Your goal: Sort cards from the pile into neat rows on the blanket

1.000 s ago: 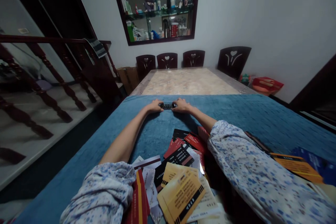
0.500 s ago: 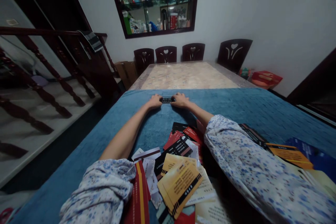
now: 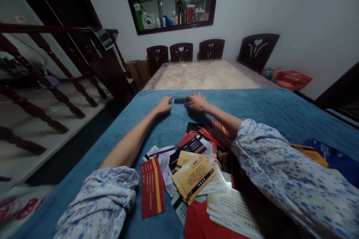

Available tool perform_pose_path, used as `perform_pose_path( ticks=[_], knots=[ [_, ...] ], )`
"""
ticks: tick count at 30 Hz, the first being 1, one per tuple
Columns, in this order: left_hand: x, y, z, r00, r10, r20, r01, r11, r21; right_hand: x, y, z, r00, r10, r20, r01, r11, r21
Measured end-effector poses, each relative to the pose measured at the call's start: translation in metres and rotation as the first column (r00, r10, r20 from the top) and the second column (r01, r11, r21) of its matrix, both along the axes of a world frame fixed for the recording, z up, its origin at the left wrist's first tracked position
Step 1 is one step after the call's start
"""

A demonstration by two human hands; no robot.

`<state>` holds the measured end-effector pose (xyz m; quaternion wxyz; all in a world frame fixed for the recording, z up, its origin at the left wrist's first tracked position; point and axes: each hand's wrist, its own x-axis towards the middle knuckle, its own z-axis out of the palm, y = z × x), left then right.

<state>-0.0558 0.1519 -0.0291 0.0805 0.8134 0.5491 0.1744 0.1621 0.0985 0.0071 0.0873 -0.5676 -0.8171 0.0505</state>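
Observation:
A small black card with pale print lies flat on the blue cloth, well out in front of me. My left hand rests just left of it, thumb and fingers apart, with a narrow gap to the card. At the card's right end, my right hand has its thumb and fingertips around the edge. Nearer to me, between my forearms, is a loose heap of cards: a gold card on top, a dark red card with a yellow stripe at left, and white cards at lower right.
Under my right sleeve's far side lie an orange card and blue cards. Beyond the cloth the pale tabletop continues to several dark chairs. A wooden railing stands at left, and a red bag sits at right.
My left hand has let go of the black card's left end and drawn slightly left. My right hand stays at its right end. The view has shifted, showing more of the near cards.

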Motion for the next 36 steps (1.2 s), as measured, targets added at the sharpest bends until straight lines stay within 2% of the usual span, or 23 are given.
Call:
perform_pose_path(
  ticks=[10, 19, 26, 31, 36],
  knots=[
    [-0.01, -0.07, 0.017, 1.0, 0.008, 0.024, -0.008, 1.0, -0.011, -0.005, -0.04, 0.008, 0.99, 0.121, -0.074, -0.117, 0.992, 0.053],
    [-0.025, -0.147, 0.019, 0.997, 0.013, 0.081, -0.013, 1.0, -0.001, -0.024, -0.101, 0.016, 0.958, 0.272, -0.087, -0.273, 0.962, -0.007],
    [-0.031, -0.199, 0.024, 0.996, 0.01, 0.084, -0.01, 1.0, -0.004, -0.035, -0.131, 0.024, 0.937, 0.341, -0.08, -0.346, 0.936, -0.061],
    [-0.032, -0.225, 0.026, 0.999, -0.031, 0.014, 0.031, 0.998, -0.049, -0.044, -0.145, 0.022, 0.919, 0.391, -0.046, -0.394, 0.911, -0.123],
    [-0.034, -0.233, 0.025, 0.999, -0.04, -0.009, 0.039, 0.996, -0.079, -0.051, -0.155, 0.018, 0.919, 0.393, -0.014, -0.389, 0.903, -0.182]
  ],
)
